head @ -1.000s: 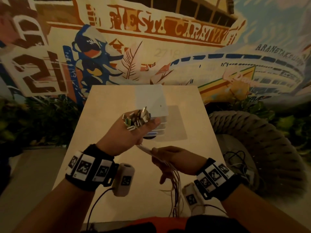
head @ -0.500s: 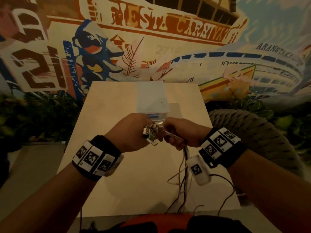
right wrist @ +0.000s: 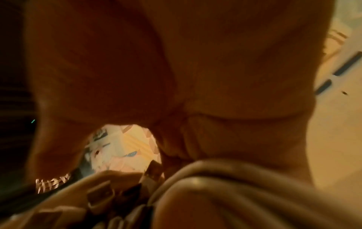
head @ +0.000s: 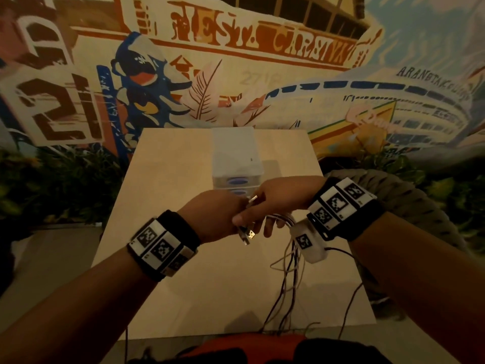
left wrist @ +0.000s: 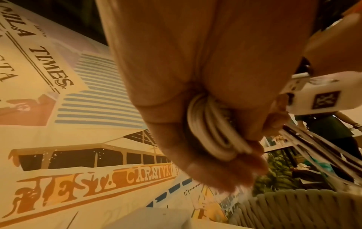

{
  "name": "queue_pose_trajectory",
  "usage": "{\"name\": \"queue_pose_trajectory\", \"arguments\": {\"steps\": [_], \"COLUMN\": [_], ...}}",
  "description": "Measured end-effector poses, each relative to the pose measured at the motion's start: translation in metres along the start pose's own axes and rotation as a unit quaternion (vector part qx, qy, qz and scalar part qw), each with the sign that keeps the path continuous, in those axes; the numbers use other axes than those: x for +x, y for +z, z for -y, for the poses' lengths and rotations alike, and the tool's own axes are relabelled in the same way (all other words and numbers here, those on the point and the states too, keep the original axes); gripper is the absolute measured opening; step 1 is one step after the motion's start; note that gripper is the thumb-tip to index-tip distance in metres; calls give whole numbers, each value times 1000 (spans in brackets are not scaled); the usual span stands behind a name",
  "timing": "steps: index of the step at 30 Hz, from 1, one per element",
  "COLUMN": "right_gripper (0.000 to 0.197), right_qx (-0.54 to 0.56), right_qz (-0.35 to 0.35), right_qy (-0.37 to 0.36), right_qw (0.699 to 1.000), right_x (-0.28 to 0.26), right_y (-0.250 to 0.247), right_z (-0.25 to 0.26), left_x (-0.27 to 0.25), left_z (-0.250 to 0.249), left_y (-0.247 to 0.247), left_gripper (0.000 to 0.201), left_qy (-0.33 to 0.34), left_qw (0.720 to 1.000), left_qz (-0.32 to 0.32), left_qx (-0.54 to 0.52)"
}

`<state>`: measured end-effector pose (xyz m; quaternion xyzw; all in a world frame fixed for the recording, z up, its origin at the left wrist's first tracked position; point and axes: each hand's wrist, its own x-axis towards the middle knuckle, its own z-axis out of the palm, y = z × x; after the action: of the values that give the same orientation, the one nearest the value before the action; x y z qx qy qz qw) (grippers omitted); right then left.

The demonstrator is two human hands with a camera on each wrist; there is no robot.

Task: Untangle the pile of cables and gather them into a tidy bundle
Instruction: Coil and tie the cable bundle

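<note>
Both hands meet over the middle of the pale table (head: 170, 285), holding one bunch of thin white and dark cables. My left hand (head: 220, 219) grips the plug end; silver USB plugs (head: 248, 235) stick out below it, and another plug (head: 253, 198) shows above. In the left wrist view its fingers (left wrist: 205, 170) wrap a bunch of white cables (left wrist: 211, 131). My right hand (head: 278, 199) is curled round the same bunch just to the right. Loose cable strands (head: 291, 269) hang from it over the table's near edge. The right wrist view is dark and blurred, showing palm (right wrist: 176, 77) and cables (right wrist: 215, 178).
A white plastic drawer unit (head: 236, 158) stands on the table just behind the hands. A woven rope chair (head: 425, 206) sits close on the right. Plants (head: 60, 185) and a painted wall lie behind. Another person (left wrist: 329, 128) shows in the left wrist view.
A second ago the left hand held the plugs up while the right held the cables lower down. The right hand rose to meet it; the plugs now point down toward me.
</note>
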<state>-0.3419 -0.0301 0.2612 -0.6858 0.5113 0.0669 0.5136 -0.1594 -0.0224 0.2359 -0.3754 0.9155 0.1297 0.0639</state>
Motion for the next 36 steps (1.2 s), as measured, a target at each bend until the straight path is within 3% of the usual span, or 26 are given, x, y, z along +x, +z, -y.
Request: {"name": "queue_pose_trajectory", "arguments": {"steps": [3,5,8,12,14,16,21,23,30,33,36], "right_gripper": [68,73,41,21,23,25,12,5,11,25,22], "right_qx": [-4,-67,-163,-152,-159,-161,-31,-59,-69,-81,10], "right_qz": [-58,-92,-67,-100,-112,-94,-25,-33,-28,-36,-50], "right_qy": [12,11,27,62,74,90,55,58,91,148,110], "right_qw": [998,993,984,981,978,978,998,996,993,985,993], "right_x": [3,4,12,25,30,31,23,25,26,29,22], "right_y": [-3,0,10,22,27,29,23,23,24,24,14], "right_z": [6,13,24,22,20,23,26,26,18,14,8], "left_x": [3,6,10,9,8,7,7,9,11,12,8], "left_z": [0,0,-2,-3,-1,1,1,-1,-2,1,9], "left_y": [-2,-5,-8,-8,-9,-8,-14,-15,-7,-4,1], "left_gripper": [30,36,42,31,19,21,16,17,21,42,78], "left_qy": [-14,-25,-28,-65,-79,-90,-70,-75,-80,-73,-21], "left_qw": [996,994,995,990,989,990,989,990,991,992,994], "left_qz": [2,-4,-17,4,19,33,41,46,30,-47,-91], "left_qx": [86,103,92,123,124,106,123,113,99,92,51]}}
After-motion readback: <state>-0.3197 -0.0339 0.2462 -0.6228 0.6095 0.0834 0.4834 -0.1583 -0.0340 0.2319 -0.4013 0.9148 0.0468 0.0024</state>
